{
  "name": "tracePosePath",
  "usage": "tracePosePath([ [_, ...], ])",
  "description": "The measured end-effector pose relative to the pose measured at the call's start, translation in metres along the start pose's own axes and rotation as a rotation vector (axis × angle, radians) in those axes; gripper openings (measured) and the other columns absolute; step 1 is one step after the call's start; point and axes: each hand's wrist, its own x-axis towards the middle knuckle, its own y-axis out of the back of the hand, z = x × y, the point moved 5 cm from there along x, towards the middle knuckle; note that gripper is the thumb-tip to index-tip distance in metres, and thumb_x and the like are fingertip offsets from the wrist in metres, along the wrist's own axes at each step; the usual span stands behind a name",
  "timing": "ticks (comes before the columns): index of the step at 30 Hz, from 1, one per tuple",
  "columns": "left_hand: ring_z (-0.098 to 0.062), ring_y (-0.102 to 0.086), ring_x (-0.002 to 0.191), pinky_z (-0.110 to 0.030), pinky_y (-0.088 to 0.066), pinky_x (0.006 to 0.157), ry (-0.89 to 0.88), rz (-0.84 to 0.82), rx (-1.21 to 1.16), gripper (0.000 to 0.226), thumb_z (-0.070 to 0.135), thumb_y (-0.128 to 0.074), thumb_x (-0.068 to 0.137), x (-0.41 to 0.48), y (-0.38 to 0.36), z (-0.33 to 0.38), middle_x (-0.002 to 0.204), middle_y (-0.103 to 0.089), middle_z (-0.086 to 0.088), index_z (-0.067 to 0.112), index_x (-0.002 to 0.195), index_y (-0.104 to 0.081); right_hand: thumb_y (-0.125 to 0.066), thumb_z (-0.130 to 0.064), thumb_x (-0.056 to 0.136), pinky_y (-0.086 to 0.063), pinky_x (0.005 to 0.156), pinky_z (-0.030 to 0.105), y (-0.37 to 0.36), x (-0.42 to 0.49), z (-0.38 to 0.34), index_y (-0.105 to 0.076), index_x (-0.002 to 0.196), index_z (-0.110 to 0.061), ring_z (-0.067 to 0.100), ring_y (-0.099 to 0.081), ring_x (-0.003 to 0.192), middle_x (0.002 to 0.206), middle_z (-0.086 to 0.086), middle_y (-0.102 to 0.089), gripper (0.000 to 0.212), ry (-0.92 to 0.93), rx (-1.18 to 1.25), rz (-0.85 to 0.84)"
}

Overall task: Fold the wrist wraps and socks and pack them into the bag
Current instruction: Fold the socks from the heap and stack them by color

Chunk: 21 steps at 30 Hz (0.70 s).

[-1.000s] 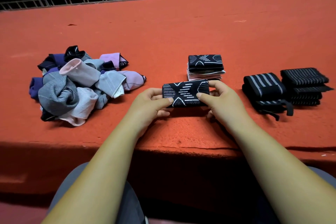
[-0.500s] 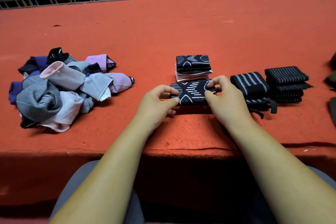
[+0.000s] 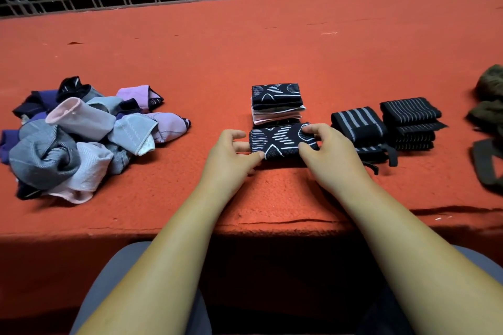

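— What's moved?
— Both hands have eased the folded sock (image 3: 280,141) back against the folded stack (image 3: 276,102).
— Grip?
— Left hand (image 3: 234,156) and right hand (image 3: 328,153) pinch its ends, keeping the fold flat for stacking, near the bench (image 3: 272,43) front edge. Loose socks (image 3: 81,133) wait left, wrist wraps (image 3: 359,125) right. That olive heap (image 3: 490,95) at the right edge is possibly the bag.

Gripping folded sock (image 3: 280,141), both ends.
The left hand (image 3: 231,155) and right hand (image 3: 326,152) are pinching it; a folded stack (image 3: 276,100) is sitting just behind.
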Motion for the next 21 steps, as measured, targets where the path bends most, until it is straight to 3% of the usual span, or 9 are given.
tracePosePath([
  [6, -0.008, -0.072, 0.073, -0.033, -0.06, 0.075, 0.008, -0.008, 0.139, 0.026, 0.016, -0.082, 0.088, 0.003, -0.002, -0.01, 0.1, -0.081, 0.005, 0.025, 0.11, -0.072, -0.064, -0.027, 0.097, -0.041, 0.101, 0.027, -0.01, 0.0, 0.009, -0.067, 0.135, -0.02, 0.023, -0.063, 0.118, 0.128, 0.005, -0.066, 0.039, -0.044, -0.121, -0.088],
  [9, -0.012, -0.07, 0.073, -0.045, -0.063, 0.085, 0.019, -0.003, 0.218, 0.021, 0.021, -0.083, 0.084, 0.005, -0.004, -0.014, 0.093, -0.08, 0.007, 0.03, 0.098, -0.071, -0.065, -0.028, 0.097, -0.042, 0.108, 0.032, -0.014, 0.0, 0.01, -0.068, 0.135, -0.021, 0.027, -0.061, 0.12, 0.125, 0.007, -0.062, 0.039, -0.06, -0.167, -0.108],
  [12, -0.013, -0.069, 0.077, -0.041, -0.06, 0.086, 0.018, 0.016, 0.291, 0.024, 0.025, -0.084, 0.084, 0.005, -0.004, -0.012, 0.092, -0.077, 0.007, 0.028, 0.104, -0.072, -0.068, -0.031, 0.094, -0.045, 0.113, 0.039, -0.016, 0.0, 0.01, -0.069, 0.132, -0.023, 0.029, -0.061, 0.12, 0.126, 0.008, -0.057, 0.039, -0.079, -0.176, -0.099],
  [15, -0.015, -0.07, 0.094, -0.034, -0.055, 0.089, 0.018, 0.044, 0.405, 0.032, 0.035, -0.086, 0.083, 0.003, 0.001, -0.01, 0.101, -0.072, 0.004, 0.026, 0.111, -0.073, -0.071, -0.029, 0.093, -0.044, 0.111, 0.033, -0.014, -0.003, 0.008, -0.07, 0.13, -0.022, 0.024, -0.061, 0.114, 0.125, 0.002, -0.046, 0.037, -0.073, -0.152, -0.085],
  [19, -0.021, -0.075, 0.09, -0.051, -0.061, 0.089, 0.046, 0.02, 0.306, 0.038, 0.045, -0.089, 0.074, -0.001, 0.01, -0.009, 0.099, -0.073, 0.005, 0.03, 0.104, -0.07, -0.07, -0.029, 0.092, -0.048, 0.108, 0.04, -0.009, -0.005, -0.002, -0.07, 0.122, -0.023, 0.025, -0.058, 0.111, 0.118, -0.002, -0.042, 0.031, -0.013, -0.165, 0.005],
  [21, -0.022, -0.074, 0.089, -0.052, -0.062, 0.087, 0.016, 0.065, 0.322, 0.031, 0.041, -0.086, 0.081, -0.001, 0.023, -0.005, 0.098, -0.073, 0.005, 0.027, 0.106, -0.072, -0.069, -0.027, 0.092, -0.048, 0.104, 0.039, -0.008, -0.005, -0.011, -0.072, 0.115, -0.023, 0.025, -0.058, 0.11, 0.116, -0.001, -0.045, 0.024, 0.033, -0.134, 0.064],
])
